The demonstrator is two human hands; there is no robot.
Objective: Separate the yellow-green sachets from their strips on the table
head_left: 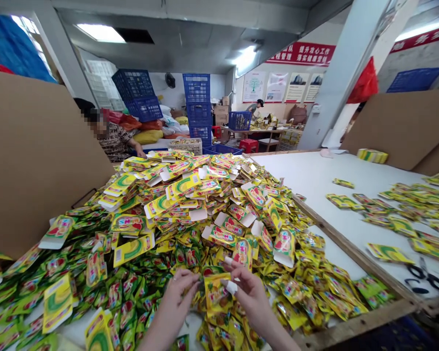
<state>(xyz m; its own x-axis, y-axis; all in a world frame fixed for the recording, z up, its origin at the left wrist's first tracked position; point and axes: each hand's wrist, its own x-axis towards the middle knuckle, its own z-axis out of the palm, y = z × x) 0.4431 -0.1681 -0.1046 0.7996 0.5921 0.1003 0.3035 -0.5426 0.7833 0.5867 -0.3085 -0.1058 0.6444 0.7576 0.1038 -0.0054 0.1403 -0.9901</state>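
Over the heap of foil sachets, R hand pinches a yellow sachet near its top edge, L hand fingertips pressed together just beside it, contact unclear; sachet prob. light, soft, slippery, so best held by sealed edge.

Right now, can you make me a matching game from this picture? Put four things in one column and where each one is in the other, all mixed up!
Things:
1. Yellow packet
2. Scissors
3. Blue plastic crates
4. Striped tape roll

Places:
A. Stacked up behind the pile of packets
B. Between the left hand and right hand
C. Near corner of the white table
D. Far edge of the white table

Pairs: 1-B, 2-C, 3-A, 4-D
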